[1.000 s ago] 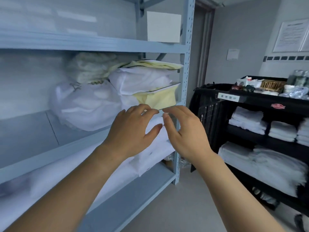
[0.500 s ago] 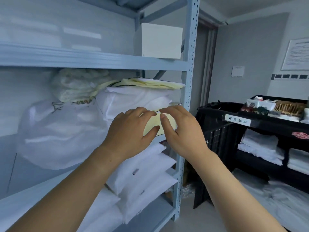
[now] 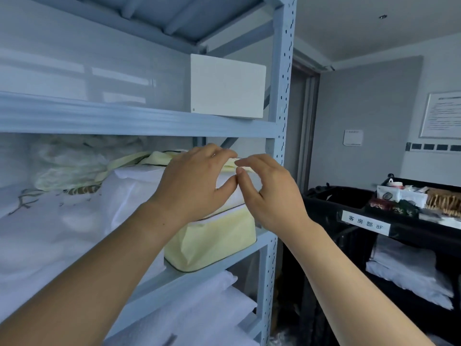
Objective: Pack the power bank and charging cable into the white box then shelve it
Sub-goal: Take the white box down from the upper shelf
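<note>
The closed white box [image 3: 227, 89] stands on the upper blue shelf board [image 3: 124, 121], at its right end against the upright post. Neither the power bank nor the cable is visible. Both my hands are raised side by side below that board, in front of the bedding. My left hand [image 3: 197, 181] has relaxed, curved fingers and holds nothing. My right hand [image 3: 269, 193] is just right of it, thumb tips nearly meeting, also with nothing in it. Neither hand touches the box.
A pale yellow zip bag [image 3: 212, 240] and white bedding bundles [image 3: 62, 221] fill the middle shelf, with folded white linen [image 3: 212, 308] below. The perforated shelf post [image 3: 282, 146] stands right of the hands. A black housekeeping cart [image 3: 374, 221] with towels stands at the right.
My view has tilted up, and both hands have risen from the yellow bag's level toward the upper shelf board. The white box stays where it was on the shelf.
</note>
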`<act>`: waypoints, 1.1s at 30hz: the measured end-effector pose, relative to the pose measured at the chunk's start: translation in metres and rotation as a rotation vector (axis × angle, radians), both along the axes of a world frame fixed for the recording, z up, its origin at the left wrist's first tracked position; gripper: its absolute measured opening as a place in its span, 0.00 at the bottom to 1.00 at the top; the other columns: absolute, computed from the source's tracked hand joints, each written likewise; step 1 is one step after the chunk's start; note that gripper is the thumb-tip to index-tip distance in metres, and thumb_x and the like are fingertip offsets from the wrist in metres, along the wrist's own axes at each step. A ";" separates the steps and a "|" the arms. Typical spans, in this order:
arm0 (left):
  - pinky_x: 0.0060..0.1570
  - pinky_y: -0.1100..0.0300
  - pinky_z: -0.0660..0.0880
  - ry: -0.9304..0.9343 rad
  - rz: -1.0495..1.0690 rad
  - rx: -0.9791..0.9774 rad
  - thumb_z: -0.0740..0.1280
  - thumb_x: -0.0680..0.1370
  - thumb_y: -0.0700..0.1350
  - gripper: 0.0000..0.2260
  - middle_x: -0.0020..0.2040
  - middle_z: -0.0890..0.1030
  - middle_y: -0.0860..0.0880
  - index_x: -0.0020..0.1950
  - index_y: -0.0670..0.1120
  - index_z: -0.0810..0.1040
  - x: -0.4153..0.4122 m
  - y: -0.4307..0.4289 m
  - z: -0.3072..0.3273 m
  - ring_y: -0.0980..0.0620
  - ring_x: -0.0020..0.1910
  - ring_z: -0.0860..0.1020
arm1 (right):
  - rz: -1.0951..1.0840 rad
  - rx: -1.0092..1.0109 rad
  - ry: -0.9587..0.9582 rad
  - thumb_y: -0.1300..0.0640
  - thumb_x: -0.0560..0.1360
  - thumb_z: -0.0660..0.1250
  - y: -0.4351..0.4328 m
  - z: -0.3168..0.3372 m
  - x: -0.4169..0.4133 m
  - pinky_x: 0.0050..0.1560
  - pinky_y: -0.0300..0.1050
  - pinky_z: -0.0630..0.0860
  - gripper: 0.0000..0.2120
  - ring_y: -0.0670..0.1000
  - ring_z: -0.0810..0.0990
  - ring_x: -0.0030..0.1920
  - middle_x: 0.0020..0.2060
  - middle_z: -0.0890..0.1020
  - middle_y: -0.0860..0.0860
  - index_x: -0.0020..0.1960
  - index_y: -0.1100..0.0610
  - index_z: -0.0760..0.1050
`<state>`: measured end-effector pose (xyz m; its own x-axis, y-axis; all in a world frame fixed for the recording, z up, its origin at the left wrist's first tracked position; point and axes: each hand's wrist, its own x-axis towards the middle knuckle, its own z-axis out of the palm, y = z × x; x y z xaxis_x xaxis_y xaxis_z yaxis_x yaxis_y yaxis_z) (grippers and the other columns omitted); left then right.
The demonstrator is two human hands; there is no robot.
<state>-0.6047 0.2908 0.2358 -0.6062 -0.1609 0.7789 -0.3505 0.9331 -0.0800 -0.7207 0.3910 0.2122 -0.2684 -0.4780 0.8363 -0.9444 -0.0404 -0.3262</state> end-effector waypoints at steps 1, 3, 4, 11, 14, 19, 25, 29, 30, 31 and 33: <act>0.49 0.55 0.70 -0.001 0.009 -0.012 0.57 0.75 0.57 0.20 0.59 0.77 0.52 0.63 0.52 0.71 -0.008 -0.010 0.006 0.49 0.56 0.75 | 0.002 -0.011 0.010 0.51 0.78 0.58 -0.010 0.005 -0.008 0.50 0.49 0.75 0.13 0.49 0.75 0.55 0.55 0.78 0.48 0.58 0.54 0.76; 0.49 0.56 0.69 0.005 0.019 -0.033 0.58 0.75 0.57 0.19 0.58 0.77 0.52 0.63 0.53 0.71 -0.023 -0.030 0.016 0.49 0.56 0.74 | -0.006 -0.036 0.029 0.51 0.78 0.58 -0.030 0.016 -0.025 0.50 0.49 0.75 0.13 0.49 0.75 0.55 0.54 0.78 0.47 0.57 0.53 0.76; 0.50 0.55 0.68 0.009 0.023 -0.045 0.58 0.76 0.57 0.18 0.58 0.76 0.52 0.63 0.53 0.71 -0.029 -0.041 0.021 0.49 0.56 0.74 | -0.010 -0.050 0.035 0.51 0.78 0.58 -0.039 0.021 -0.033 0.49 0.49 0.75 0.13 0.48 0.75 0.55 0.53 0.78 0.47 0.57 0.53 0.76; 0.53 0.54 0.69 0.044 0.043 -0.142 0.56 0.76 0.57 0.19 0.62 0.75 0.52 0.65 0.52 0.71 -0.078 -0.102 0.065 0.49 0.59 0.73 | -0.049 -0.098 0.130 0.50 0.78 0.57 -0.102 0.060 -0.091 0.50 0.46 0.74 0.15 0.48 0.75 0.56 0.56 0.78 0.48 0.59 0.54 0.76; 0.55 0.54 0.68 0.038 0.034 -0.189 0.55 0.76 0.56 0.19 0.63 0.74 0.53 0.65 0.52 0.70 -0.102 -0.119 0.084 0.50 0.60 0.72 | -0.054 -0.139 0.152 0.52 0.78 0.58 -0.124 0.079 -0.113 0.48 0.44 0.73 0.13 0.49 0.76 0.54 0.55 0.78 0.48 0.58 0.54 0.76; 0.52 0.56 0.68 0.068 0.041 -0.245 0.58 0.77 0.54 0.17 0.63 0.73 0.53 0.65 0.52 0.70 -0.130 -0.141 0.110 0.51 0.60 0.71 | -0.026 -0.185 0.186 0.53 0.78 0.59 -0.150 0.108 -0.140 0.48 0.42 0.71 0.12 0.49 0.75 0.54 0.54 0.78 0.49 0.58 0.55 0.76; 0.54 0.55 0.69 0.100 0.093 -0.261 0.58 0.76 0.52 0.17 0.63 0.73 0.52 0.65 0.52 0.70 -0.149 -0.157 0.142 0.50 0.61 0.70 | 0.030 -0.177 0.214 0.52 0.77 0.59 -0.174 0.144 -0.166 0.49 0.41 0.71 0.13 0.49 0.74 0.55 0.55 0.76 0.48 0.58 0.54 0.76; 0.53 0.54 0.70 0.132 0.143 -0.295 0.61 0.76 0.50 0.17 0.63 0.73 0.51 0.64 0.51 0.71 -0.156 -0.164 0.165 0.50 0.61 0.71 | 0.054 -0.211 0.249 0.52 0.77 0.60 -0.185 0.172 -0.179 0.53 0.41 0.69 0.13 0.50 0.73 0.57 0.56 0.76 0.49 0.58 0.54 0.76; 0.53 0.54 0.70 0.142 0.156 -0.307 0.61 0.76 0.50 0.17 0.62 0.74 0.51 0.64 0.51 0.71 -0.157 -0.166 0.170 0.49 0.60 0.71 | 0.052 -0.225 0.261 0.52 0.77 0.60 -0.188 0.178 -0.181 0.53 0.42 0.70 0.13 0.50 0.73 0.58 0.57 0.76 0.50 0.58 0.54 0.76; 0.53 0.54 0.70 0.153 0.169 -0.320 0.61 0.76 0.50 0.16 0.62 0.74 0.50 0.63 0.50 0.71 -0.158 -0.168 0.175 0.49 0.60 0.72 | 0.049 -0.241 0.272 0.52 0.76 0.60 -0.192 0.183 -0.183 0.53 0.42 0.69 0.12 0.50 0.72 0.59 0.57 0.76 0.50 0.57 0.54 0.76; 0.54 0.54 0.70 0.174 0.193 -0.337 0.61 0.75 0.49 0.16 0.62 0.74 0.49 0.63 0.50 0.72 -0.160 -0.171 0.183 0.48 0.59 0.72 | 0.042 -0.266 0.289 0.52 0.76 0.61 -0.199 0.189 -0.187 0.52 0.41 0.68 0.12 0.51 0.71 0.61 0.59 0.75 0.51 0.57 0.53 0.76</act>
